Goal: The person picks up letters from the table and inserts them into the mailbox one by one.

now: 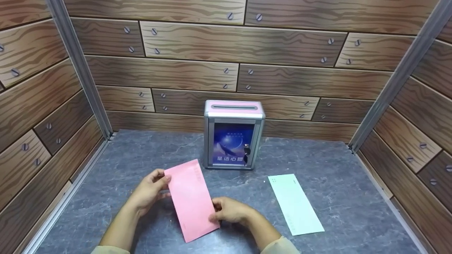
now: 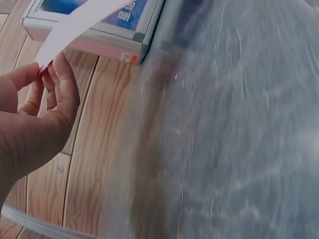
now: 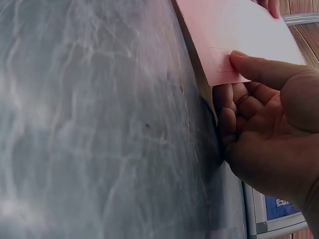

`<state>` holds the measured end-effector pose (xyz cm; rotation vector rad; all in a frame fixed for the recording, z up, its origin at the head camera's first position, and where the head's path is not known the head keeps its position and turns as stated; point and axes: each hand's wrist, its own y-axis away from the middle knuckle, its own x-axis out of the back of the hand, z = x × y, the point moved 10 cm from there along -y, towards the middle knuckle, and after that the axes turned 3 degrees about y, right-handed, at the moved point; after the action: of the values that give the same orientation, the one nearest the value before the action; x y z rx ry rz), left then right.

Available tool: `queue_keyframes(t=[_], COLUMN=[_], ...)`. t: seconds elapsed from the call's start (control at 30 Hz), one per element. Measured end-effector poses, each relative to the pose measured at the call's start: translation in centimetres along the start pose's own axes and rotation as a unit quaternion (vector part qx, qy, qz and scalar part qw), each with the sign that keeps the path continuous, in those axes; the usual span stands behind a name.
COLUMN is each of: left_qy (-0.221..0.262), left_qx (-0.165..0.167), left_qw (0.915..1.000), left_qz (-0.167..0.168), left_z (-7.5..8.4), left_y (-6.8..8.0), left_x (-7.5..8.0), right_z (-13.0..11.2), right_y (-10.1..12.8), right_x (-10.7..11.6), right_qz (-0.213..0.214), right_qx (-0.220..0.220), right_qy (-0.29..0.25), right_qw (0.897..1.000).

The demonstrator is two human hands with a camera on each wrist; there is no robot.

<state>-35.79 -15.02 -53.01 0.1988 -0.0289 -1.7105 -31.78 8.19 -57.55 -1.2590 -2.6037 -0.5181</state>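
Walls printed as screwed wooden planks close in three sides of what I see from the head camera, with metal posts in the corners. On the grey marbled table [image 1: 317, 165] a small metal-framed box [image 1: 233, 134] with a pink slotted top and a blue picture front stands at the back, right behind the work. A pale green paper slip [image 1: 296, 204] lies flat, well apart on my right. Nothing sits between my hands and the box. My left hand [image 1: 150, 190] pinches the upper left edge of a long pink envelope [image 1: 192, 199], and my right hand [image 1: 229, 210] pinches its lower right edge, so the envelope lies slanted between them, just above the table.

From the left wrist, my thumb and fingertips [image 2: 62, 67] are pressed together on a thin corner of the envelope [image 2: 75, 25], which looks pale and flat here, with the box [image 2: 99, 30] just beyond it. The table is blurred.

From the right wrist, my thumb lies on top of the envelope [image 3: 234, 30] and curled fingers [image 3: 227, 107] support it from below; the paper is smooth and rectangular. A corner of the box [image 3: 276, 211] shows near my palm.
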Motion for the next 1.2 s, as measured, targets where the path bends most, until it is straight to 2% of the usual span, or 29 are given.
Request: queue_keyframes(t=[0.13,0.3,0.47,0.73,1.0,1.2], left_qy=[-0.007,-0.014,-0.016,-0.011,-0.012,-0.012], left_qx=[-0.006,-0.015,-0.02,-0.024,-0.031,-0.033], left_qw=[0.9998,0.9995,0.9996,0.9996,0.9987,0.9978], left_qz=[0.019,0.023,0.009,-0.014,-0.04,-0.056], left_z=[0.6,1.3,1.7,2.2,2.8,3.1], left_y=[-0.3,-0.3,-0.7,-0.9,-1.5,-1.8], left_x=[-0.5,-1.3,-2.5,-4.9,-7.3,-8.7], right_z=[0.0,0.1,-0.2,-1.5,-3.0,-3.6], right_y=[0.1,0.0,0.1,0.7,1.6,2.2], right_x=[0.2,0.9,2.0,3.8,7.0,9.0], right_qz=[0.0,0.009,0.022,0.041,0.096,0.127], right_qx=[0.001,-0.01,-0.019,-0.015,0.023,0.034], right_qy=[-0.017,-0.036,-0.053,-0.142,-0.139,-0.143], right_qw=[1.0,0.999,0.998,0.989,0.985,0.981])
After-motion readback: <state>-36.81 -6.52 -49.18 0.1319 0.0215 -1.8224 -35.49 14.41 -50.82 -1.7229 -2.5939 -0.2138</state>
